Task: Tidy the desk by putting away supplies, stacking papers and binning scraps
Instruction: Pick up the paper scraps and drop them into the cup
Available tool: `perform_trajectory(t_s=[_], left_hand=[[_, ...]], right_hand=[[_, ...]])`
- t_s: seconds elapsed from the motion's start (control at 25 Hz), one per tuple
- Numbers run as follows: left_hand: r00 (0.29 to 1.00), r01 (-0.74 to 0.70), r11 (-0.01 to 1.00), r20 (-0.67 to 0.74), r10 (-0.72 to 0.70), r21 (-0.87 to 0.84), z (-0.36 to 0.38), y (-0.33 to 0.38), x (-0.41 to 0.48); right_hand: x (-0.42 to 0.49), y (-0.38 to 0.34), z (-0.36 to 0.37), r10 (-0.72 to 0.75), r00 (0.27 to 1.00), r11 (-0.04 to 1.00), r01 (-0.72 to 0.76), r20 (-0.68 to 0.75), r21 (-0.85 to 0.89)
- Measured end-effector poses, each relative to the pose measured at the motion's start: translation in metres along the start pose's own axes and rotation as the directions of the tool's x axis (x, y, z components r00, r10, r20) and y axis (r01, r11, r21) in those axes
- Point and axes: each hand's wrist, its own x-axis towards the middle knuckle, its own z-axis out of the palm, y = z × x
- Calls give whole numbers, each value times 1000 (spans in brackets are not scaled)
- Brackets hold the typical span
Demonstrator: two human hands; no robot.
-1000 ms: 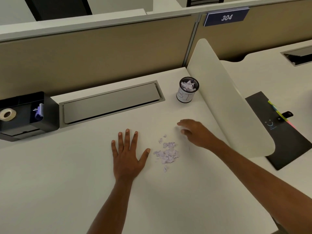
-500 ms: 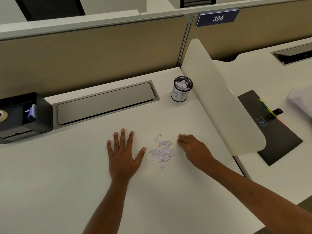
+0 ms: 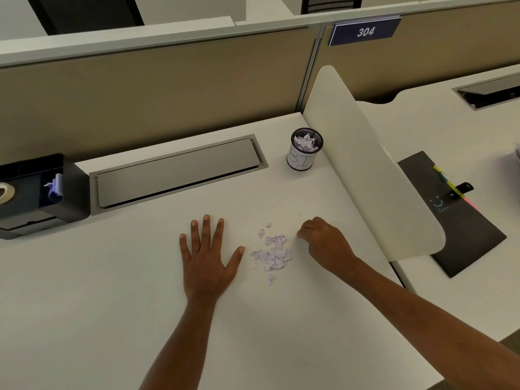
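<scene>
Right hand (image 3: 323, 243) rested on the desk (image 3: 112, 305), fingers curled under, nothing seen in them, just right of the torn paper scraps (image 3: 271, 253). Left hand (image 3: 208, 257) lay flat, fingers spread, just left of the pile. Mesh bin cup (image 3: 305, 150), part-filled with scraps, stood near the back right corner, beside the divider (image 3: 365, 170).

The right hand (image 3: 323, 243) has dropped to just beside the paper scraps (image 3: 271, 253), fingers now curled.
</scene>
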Motion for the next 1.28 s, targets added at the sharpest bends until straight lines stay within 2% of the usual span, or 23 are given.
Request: perform_trajectory(t_s=[0.12,0.24,0.32,0.4,0.64,0.76,1.28], left_hand=[[1000,-2,1000,-7,2,-16,0,0,0],[1000,0,1000,-3,0,-6,0,0,0],[1000,0,1000,-1,0,-11,0,-1,0],[1000,-2,1000,4,2,-1,0,0,-1],[1000,-2,1000,8,1,20,0,1,0],[1000,-2,1000,2,2,21,-1,1,0],[1000,1,1000,7,-1,7,-1,1,0]], right_hand=[[4,9,-6,33,998,996,-29,-47,88],[6,31,-12,151,983,964,-124,-101,233],[3,39,-16,236,970,947,-215,-62,240],[-6,35,-18,258,966,951,-251,-13,182],[-27,-19,-5,206,978,978,-205,-34,34],[-34,-34,8,173,985,984,-172,-13,48],[-25,-34,7,15,999,997,-17,-32,-69]])
